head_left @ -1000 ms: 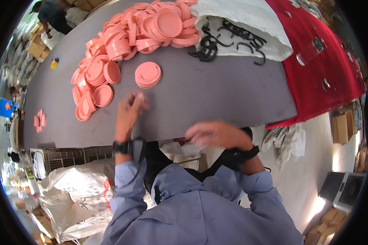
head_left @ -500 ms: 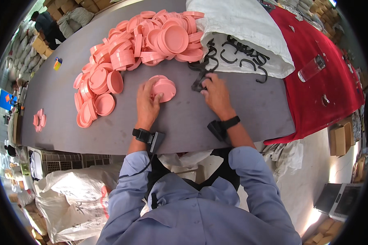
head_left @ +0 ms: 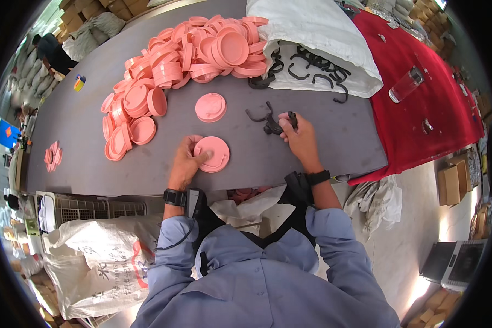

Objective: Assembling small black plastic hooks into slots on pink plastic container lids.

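My left hand grips a round pink plastic lid by its left edge, thumb on top, low over the near part of the table. Beyond it a second pink lid lies flat on the grey tabletop. My right hand is closed on a black curved plastic piece, pinched between thumb and fingers. Just left of those fingers lie more black curved pieces. A large heap of pink lids spreads across the far left. Several black pieces spill from a white sack's mouth.
The white sack lies on its side at the back. On a red cloth at the right lies a clear bottle. A small pink stack and a yellow-and-blue item are at left. Another person bends beyond the table.
My left hand has come nearer with one lid, and another lid now lies behind on the table. My right hand has moved right and nearer, away from the sack, with a black piece.
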Tool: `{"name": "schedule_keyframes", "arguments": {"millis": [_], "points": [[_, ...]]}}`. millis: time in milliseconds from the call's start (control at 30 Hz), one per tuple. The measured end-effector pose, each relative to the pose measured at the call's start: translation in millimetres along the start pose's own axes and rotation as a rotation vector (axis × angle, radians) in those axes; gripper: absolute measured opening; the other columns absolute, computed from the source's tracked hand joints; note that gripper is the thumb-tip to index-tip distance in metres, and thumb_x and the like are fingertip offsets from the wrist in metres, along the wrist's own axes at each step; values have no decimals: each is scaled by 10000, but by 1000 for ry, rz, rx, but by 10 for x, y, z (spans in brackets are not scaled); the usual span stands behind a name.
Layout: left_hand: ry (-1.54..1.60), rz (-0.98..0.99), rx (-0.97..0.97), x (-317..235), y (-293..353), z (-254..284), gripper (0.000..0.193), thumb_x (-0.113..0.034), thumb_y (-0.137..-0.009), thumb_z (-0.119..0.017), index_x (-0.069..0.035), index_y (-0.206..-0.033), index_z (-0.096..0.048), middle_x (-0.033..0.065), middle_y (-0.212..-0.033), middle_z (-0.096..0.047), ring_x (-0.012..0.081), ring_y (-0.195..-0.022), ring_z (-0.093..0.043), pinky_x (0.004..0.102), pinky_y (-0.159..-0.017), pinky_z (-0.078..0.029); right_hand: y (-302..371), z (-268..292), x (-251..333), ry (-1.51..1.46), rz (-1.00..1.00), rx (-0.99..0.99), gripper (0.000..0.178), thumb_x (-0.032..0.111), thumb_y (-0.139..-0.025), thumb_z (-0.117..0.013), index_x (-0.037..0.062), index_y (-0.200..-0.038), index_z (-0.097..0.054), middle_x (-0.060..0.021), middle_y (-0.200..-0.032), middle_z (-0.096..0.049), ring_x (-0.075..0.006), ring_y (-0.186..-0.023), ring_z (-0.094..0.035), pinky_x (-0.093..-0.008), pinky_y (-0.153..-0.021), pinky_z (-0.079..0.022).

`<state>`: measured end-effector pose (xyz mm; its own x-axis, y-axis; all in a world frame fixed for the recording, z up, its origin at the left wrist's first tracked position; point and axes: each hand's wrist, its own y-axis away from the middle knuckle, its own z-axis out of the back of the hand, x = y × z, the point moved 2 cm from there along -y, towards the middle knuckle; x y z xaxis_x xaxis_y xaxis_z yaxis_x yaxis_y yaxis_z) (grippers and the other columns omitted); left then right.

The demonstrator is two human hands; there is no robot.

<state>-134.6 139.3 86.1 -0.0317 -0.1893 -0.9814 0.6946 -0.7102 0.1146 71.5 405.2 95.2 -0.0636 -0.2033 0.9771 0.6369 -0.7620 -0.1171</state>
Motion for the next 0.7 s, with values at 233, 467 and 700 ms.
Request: {"name": "schedule_keyframes", "arguments": {"millis": [233,467,700], "points": [[331,-1,-173,197,276,-154,468,61,-887,-742,31,-1315,-557,131,-1196,-679,184,-1060,-675,315,-946,-558,97,14,-61,-200,2,-26,225,119,-989,-672,-16,-1162,-623,-40,-922,-722,-88,-773,-689,-221,-624,-503],[770,44,-173,122,486,-233,480,-31,-974,-690,32,-1420,-523,120,-1279,-669,234,-1127,-692,402,-974,-598,194,-45,-172,-210,-84,-1,269,146,-1003,-674,-43,-1194,-656,-36,-931,-715,-91,-756,-679,-209,-622,-498],[772,94,-111,92,648,-315,454,-68,-966,-733,15,-1385,-578,91,-1236,-683,187,-1088,-694,379,-920,-622,226,46,-354,-391,-141,-52,232,201,-1018,-689,-11,-1111,-665,-58,-917,-710,-83,-741,-641,-207,-626,-480]]}}
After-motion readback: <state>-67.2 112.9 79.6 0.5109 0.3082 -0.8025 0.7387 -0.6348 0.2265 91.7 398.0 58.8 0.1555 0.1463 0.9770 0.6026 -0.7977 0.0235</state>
